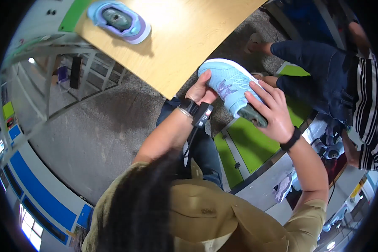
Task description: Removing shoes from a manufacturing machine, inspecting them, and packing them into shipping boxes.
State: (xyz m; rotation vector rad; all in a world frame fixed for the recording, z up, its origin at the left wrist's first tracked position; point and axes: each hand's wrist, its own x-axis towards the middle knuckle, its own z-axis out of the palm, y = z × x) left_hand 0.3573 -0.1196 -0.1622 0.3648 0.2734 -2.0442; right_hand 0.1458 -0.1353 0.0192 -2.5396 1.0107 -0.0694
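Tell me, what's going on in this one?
A person holds a light blue sneaker in both hands just off the edge of a wooden table. The left hand grips the toe side, and the right hand wraps the heel end by the opening. The purple laces look loose. A matching second sneaker sits on the table's far side. Another person's legs in dark trousers are close by.

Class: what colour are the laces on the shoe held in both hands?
Purple laces, on the light blue shoe; head view.
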